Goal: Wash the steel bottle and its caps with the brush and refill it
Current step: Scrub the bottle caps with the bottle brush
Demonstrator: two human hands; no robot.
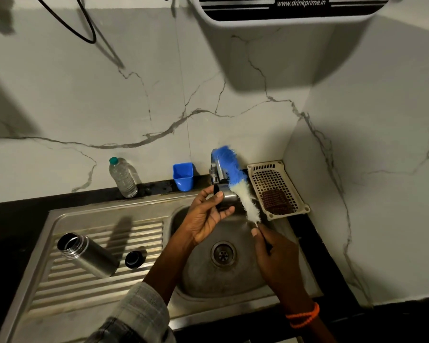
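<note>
- The steel cap (227,200), a small metal cup-shaped piece, is held over the sink basin (198,271), just below the tap (217,167).
- The left hand (206,219) grips this cap, thumb on one side and fingers (227,211) curled round the other.
- The brush (235,183), blue bristles at the far end and white nearer the handle, lies against the cap's right side, tilted up and away.
- The right hand (275,253) holds the brush's thin handle, fingers closed round it; an orange band (304,318) sits on that wrist.
- The steel bottle (87,254) stands open-mouthed on the ribbed draining board (72,288), well left of the hands.
- A black cap (133,259) rests just beside the bottle on the same board.
- On the dark table behind the sink stand a clear plastic bottle (123,177) with a green top and a blue cup (183,176).
- A cream plastic basket (276,186) right of the tap holds a dark scrub pad (276,201).
- A water purifier (282,8) hangs on the marble-patterned wall (109,100) above.
</note>
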